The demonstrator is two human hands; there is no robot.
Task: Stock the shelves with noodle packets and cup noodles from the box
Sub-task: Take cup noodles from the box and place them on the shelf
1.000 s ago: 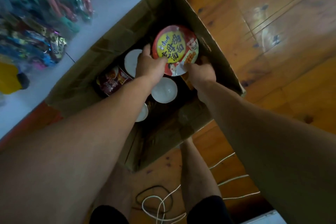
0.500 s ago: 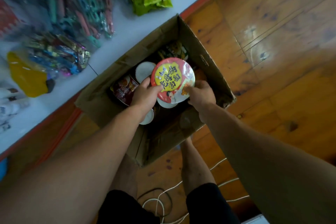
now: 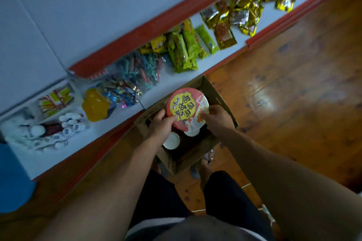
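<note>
Hands both clamp one cup noodle bowl [image 3: 186,110], lid up, over the open cardboard box [image 3: 217,96]. Left hand [image 3: 161,123] grips the bowl's left side, thumb on the lid and fingers curled round the rim. Right hand [image 3: 217,118] grips the right side, fingertips curled onto the lid edge. The lid is red with a yellow disc and dark characters. The bowl sits over the far half of the box; cannot tell whether it touches anything below. White cup bases [image 3: 171,141] show inside the box, one near the left wrist, one partly under the bowl. The box stands on a wooden floor [image 3: 293,84], just beside the red-edged shelf [image 3: 170,79]. On the shelf are green packets [image 3: 184,51], gold foil packets [image 3: 248,10], a bag of pastel clips [image 3: 143,66], a yellow item [image 3: 96,106] and blurred white items at the left end. Dark shorts [image 3: 225,191] fill the lower frame.
</note>
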